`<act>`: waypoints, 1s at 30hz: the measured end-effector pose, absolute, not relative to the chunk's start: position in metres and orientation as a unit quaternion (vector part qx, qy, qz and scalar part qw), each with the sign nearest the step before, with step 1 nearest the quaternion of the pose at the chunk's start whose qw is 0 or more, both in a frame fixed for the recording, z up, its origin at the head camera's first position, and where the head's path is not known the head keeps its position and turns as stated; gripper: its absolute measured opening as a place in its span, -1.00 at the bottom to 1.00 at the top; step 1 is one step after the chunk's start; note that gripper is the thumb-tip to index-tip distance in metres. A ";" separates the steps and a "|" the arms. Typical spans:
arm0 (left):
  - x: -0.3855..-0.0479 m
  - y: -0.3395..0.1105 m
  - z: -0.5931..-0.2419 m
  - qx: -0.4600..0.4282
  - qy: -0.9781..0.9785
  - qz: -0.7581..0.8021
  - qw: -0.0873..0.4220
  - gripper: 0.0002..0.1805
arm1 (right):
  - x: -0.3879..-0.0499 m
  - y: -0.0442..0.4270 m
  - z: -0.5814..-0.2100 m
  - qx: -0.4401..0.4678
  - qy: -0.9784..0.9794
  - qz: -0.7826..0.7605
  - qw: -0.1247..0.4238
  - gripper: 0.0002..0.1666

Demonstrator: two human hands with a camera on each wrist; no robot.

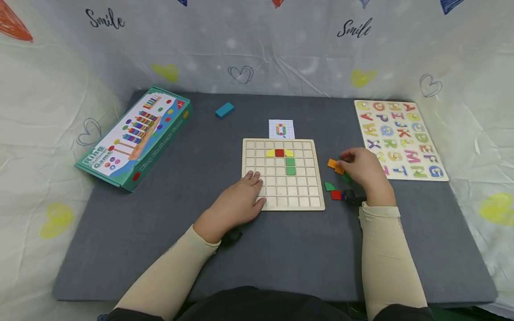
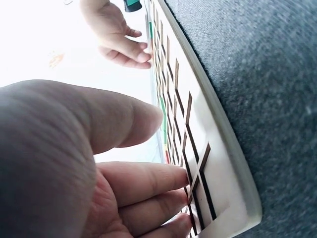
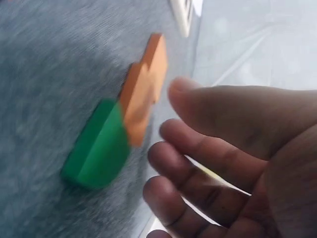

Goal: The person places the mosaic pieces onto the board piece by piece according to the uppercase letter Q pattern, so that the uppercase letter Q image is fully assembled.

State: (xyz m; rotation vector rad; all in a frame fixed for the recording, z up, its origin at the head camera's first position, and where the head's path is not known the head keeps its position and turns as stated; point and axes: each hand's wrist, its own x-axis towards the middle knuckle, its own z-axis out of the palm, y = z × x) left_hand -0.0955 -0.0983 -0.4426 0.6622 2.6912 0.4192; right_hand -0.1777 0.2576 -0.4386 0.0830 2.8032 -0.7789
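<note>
Where the head view takes in both hands, the chief risk, I judge, is a disturbed layout: a sideways push from my left hand [image 1: 237, 200] could skid the grid board [image 1: 293, 208] and jolt the red tile [image 1: 279, 153], yellow pieces [image 1: 271, 153] and green tiles [image 1: 291, 166] out of their cells. My hands are well apart, the left with fingers extended on the board's near left part, the right hand [image 1: 363, 169] bent loosely at two orange tiles [image 1: 332, 163]. These lie on the table [image 1: 305, 254], right of the board, beside my right fingertips and well to the right of my left hand. In the left wrist view, my left fingertips meet the board near its edge, thumb spread from them; pressing unevenly there might tip it. In the right wrist view, thumb and fingers curve with nothing between them, the orange tiles just beyond the thumb tip; I cannot tell whether it touches. Since the tiles lie so close together, a broad pinch could catch both, or knock the rounded green piece [image 3: 101, 148] just beside them on the near side.
</note>
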 end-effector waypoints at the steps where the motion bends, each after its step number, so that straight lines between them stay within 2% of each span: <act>1: -0.095 -0.098 -0.442 0.232 0.946 0.147 0.170 -0.33 | -0.178 0.259 -0.440 0.031 0.956 -0.263 0.125 -0.52; 5: -0.094 -0.100 -0.443 0.229 0.947 0.146 0.174 -0.33 | -0.179 0.262 -0.444 0.027 0.957 -0.256 0.136 -0.48; 11: -0.091 -0.102 -0.440 0.225 0.947 0.148 0.175 -0.33 | -0.178 0.258 -0.448 0.024 0.962 -0.246 0.114 -0.49; 30: -0.082 -0.101 -0.431 0.220 0.946 0.147 0.187 -0.31 | -0.175 0.245 -0.445 0.016 0.963 -0.246 0.107 -0.69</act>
